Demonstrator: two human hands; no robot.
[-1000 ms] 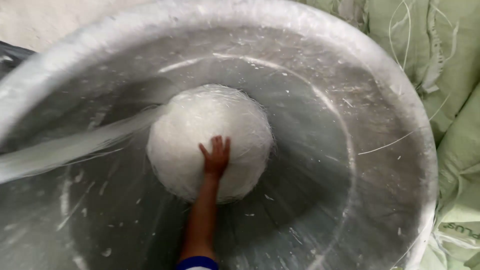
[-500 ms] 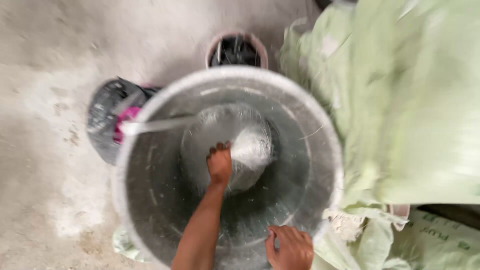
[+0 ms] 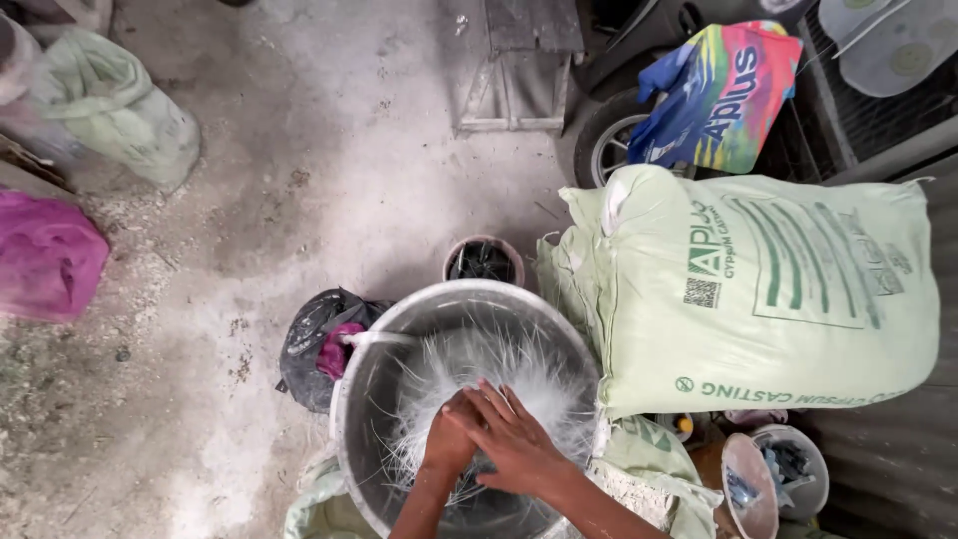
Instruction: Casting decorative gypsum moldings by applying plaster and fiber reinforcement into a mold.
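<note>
Both hands, left hand (image 3: 449, 444) & right hand (image 3: 514, 439), fingers spread, pressing white fibre (image 3: 544, 384) in metal basin (image 3: 349, 399); pale-green sack (image 3: 758, 289) just right of them.

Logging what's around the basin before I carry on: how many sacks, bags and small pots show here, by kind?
Pale green sacks: 2, the full one beside the basin and one at upper left
Black plastic bags: 1
Pink bags: 1
Colourful printed bags: 1
Small round pots: 3
Metal basins: 1
Total: 10
</note>
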